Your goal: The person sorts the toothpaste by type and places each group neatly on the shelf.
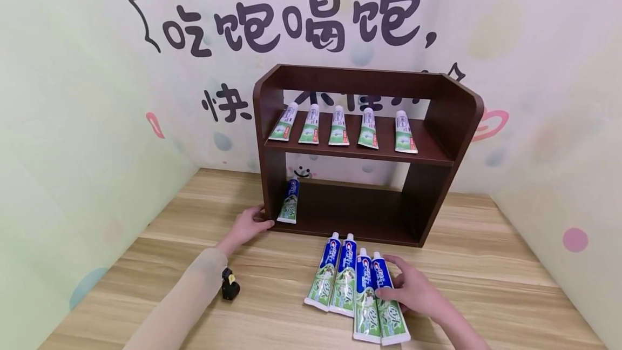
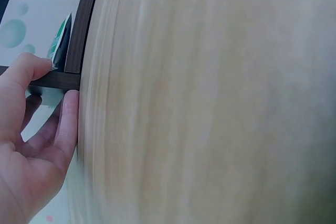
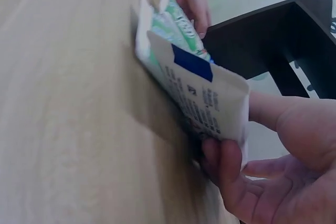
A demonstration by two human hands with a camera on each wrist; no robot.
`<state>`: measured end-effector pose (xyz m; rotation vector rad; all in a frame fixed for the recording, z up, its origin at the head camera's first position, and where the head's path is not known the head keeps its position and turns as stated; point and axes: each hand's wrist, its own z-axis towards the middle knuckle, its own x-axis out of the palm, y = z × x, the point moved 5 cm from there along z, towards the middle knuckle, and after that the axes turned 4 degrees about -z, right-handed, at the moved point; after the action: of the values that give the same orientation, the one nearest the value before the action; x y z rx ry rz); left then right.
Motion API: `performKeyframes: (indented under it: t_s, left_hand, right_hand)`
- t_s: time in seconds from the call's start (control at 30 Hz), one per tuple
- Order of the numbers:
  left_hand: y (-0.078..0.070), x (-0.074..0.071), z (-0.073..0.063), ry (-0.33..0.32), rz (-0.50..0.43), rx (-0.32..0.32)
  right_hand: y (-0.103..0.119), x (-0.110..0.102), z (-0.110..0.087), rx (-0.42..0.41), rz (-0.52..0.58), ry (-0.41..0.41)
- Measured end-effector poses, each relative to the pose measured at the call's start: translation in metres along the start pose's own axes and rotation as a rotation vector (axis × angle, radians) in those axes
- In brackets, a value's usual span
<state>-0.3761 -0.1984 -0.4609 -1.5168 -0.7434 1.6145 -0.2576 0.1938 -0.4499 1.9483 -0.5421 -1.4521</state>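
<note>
At the lower left corner of a dark brown two-tier shelf (image 1: 347, 207), my left hand (image 1: 250, 224) grips the edge, its thumb (image 2: 34, 67) on the board and fingers by the side. My right hand (image 1: 419, 291) holds the rightmost toothpaste tube (image 1: 391, 312), blue, green and white, by its edge. The right wrist view shows that tube's white printed back (image 3: 202, 95) tilted up, with fingers behind and below it. Beside it on the table lie three similar tubes (image 1: 346, 280), caps toward the shelf. Another such tube (image 1: 290, 202) stands leaning at the lower tier's left end.
Several smaller green-and-white tubes (image 1: 338, 127) lean in a row on the upper tier. A small black object (image 1: 230, 286) sits on the wooden table (image 1: 272, 307) by the left forearm. Patterned walls (image 1: 549, 123) with large black lettering enclose the table's back and sides.
</note>
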Motion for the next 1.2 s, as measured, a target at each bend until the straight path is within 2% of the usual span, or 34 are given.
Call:
performKeyframes:
  t_s: [0.13, 0.33, 0.53, 1.07, 1.2]
  left_hand:
    - [-0.001, 0.000, 0.000, -0.002, -0.003, -0.002]
    - [-0.002, 0.000, -0.001, -0.008, 0.015, -0.001]
    - [-0.001, -0.001, -0.001, -0.006, 0.038, 0.011]
    - [0.000, -0.001, 0.000, 0.001, 0.014, 0.012]
    - [0.001, -0.001, 0.001, -0.002, 0.006, 0.007]
  right_hand:
    - [0.002, -0.002, 0.000, -0.015, 0.052, 0.026]
    - [-0.001, -0.002, 0.000, 0.014, 0.081, 0.031]
    - [-0.003, 0.001, -0.001, -0.020, 0.135, 0.052]
    - [0.000, -0.008, 0.007, -0.066, 0.180, -0.034]
    - [0.004, -0.011, 0.012, -0.027, 0.204, -0.057]
